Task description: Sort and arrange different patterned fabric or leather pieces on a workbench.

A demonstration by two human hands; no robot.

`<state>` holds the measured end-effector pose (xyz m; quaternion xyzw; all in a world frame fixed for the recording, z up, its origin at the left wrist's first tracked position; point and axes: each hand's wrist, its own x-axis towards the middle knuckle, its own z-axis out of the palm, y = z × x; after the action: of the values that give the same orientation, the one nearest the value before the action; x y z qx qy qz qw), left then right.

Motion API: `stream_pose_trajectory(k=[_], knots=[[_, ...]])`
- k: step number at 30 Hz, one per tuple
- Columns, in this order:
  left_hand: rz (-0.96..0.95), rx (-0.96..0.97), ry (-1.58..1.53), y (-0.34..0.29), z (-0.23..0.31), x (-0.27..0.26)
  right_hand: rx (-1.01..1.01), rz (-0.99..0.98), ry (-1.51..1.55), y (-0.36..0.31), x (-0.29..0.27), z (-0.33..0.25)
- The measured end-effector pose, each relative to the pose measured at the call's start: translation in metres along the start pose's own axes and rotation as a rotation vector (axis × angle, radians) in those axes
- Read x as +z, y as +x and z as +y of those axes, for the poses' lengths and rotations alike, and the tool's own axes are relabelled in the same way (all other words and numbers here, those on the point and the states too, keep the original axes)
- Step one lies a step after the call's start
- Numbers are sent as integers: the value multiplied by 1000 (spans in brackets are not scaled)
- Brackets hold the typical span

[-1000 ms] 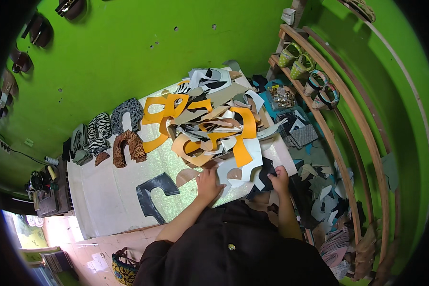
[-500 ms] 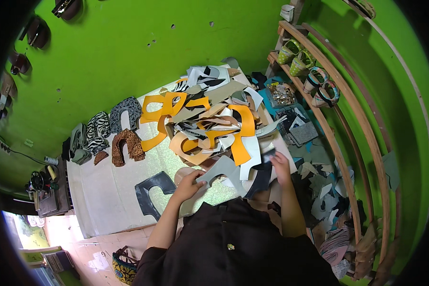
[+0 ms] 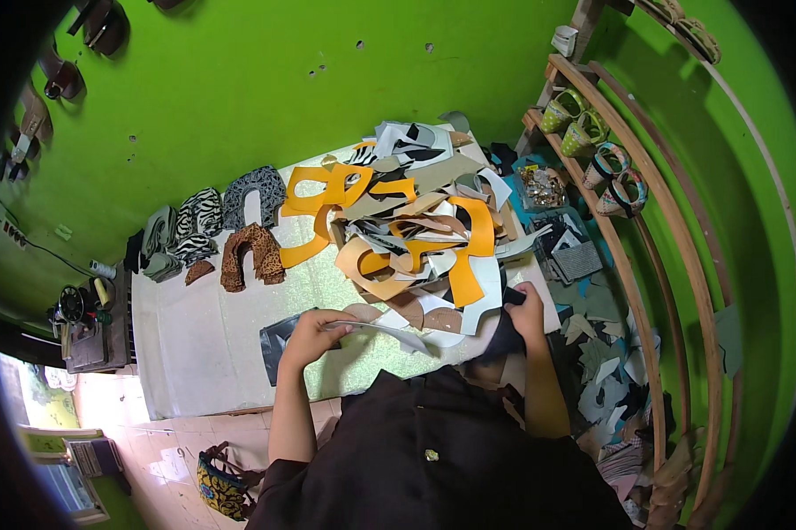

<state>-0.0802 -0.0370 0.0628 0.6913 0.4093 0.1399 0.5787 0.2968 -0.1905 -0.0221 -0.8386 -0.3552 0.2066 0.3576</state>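
Note:
My left hand is closed on one end of a curved, pale grey shoe-upper cutout, which is tilted nearly edge-on above the table. Beneath that hand lies a black U-shaped cutout, partly covered by it. At the table's right end my right hand grips a small black piece; its exact shape is hidden by the fingers. A dark piece lies just below it, and I cannot tell whether the two are joined. Both hands are near a heap of cutouts with orange pieces.
Stacked leopard-print, zebra-print and grey patterned cutouts line the left back of the pale table. Wooden racks with small shoes stand on the right, above scraps. A sewing machine is far left.
My left hand has moved left across the black U-shaped cutout, turning the grey cutout from flat to nearly edge-on. My right hand still grips a black piece. The view has shifted slightly.

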Motion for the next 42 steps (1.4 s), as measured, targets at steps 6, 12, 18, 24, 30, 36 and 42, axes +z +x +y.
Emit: stream_pose_trajectory(k=[6,12,18,24,30,36,42], knots=[[287,582,193,-2,6,-11,-156,7,568,-14,-41,-51],[523,501,383,-7,17,-13,-232,-13,110,-38,-93,-116],[199,302,-10,-18,23,-27,-430,150,-287,-49,-133,-162],[494,368,-88,-21,16,-19,-458,220,200,-44,-149,-188],[604,377,-330,-31,20,-14,-503,39,429,-36,-108,-197],[692,361,-299,-44,11,-22,-758,-419,268,-38,-85,-220],[512,250,141,-71,26,-39,-981,-779,232,-53,-22,-264]])
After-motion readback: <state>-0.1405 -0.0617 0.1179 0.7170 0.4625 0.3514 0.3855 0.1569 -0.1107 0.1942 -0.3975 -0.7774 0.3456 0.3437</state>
